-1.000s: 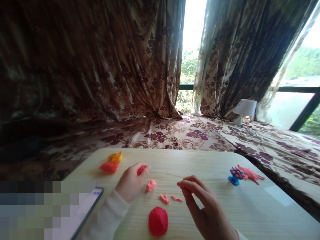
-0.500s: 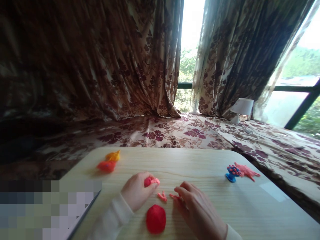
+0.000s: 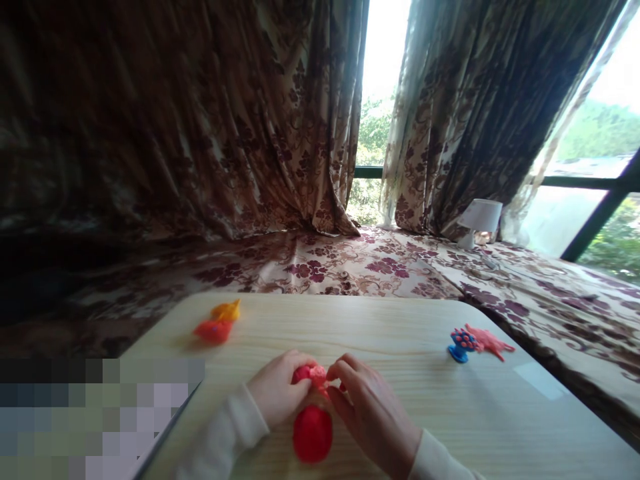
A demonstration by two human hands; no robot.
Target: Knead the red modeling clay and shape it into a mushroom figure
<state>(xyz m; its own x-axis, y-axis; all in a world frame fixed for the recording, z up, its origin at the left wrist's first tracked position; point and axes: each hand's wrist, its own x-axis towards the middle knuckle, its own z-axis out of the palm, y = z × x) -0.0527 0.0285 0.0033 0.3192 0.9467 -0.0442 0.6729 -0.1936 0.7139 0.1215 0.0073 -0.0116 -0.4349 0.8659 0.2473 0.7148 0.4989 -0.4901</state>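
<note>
My left hand (image 3: 279, 390) is closed on a small lump of red and pink modelling clay (image 3: 316, 375), just above the tabletop. From the other side my right hand (image 3: 373, 408) meets it, thumb and fingers pinched at the lump's right edge. A thin pink clay strip seems to be between those fingertips, mostly hidden by them. Directly below the two hands, a larger rounded red clay piece (image 3: 313, 435) rests on the pale wooden table (image 3: 400, 320).
At the table's back left lie an orange-red clay shape (image 3: 213, 331) and a yellow one (image 3: 227, 310). On the right stands a blue clay piece with pink dots (image 3: 461, 345) beside a flat pink clay shape (image 3: 491, 343). A white lamp (image 3: 480, 217) stands beyond the table.
My right hand has moved left and its fingertips have come up to the clay lump in my left hand. The loose pink strip between the hands is now covered or picked up.
</note>
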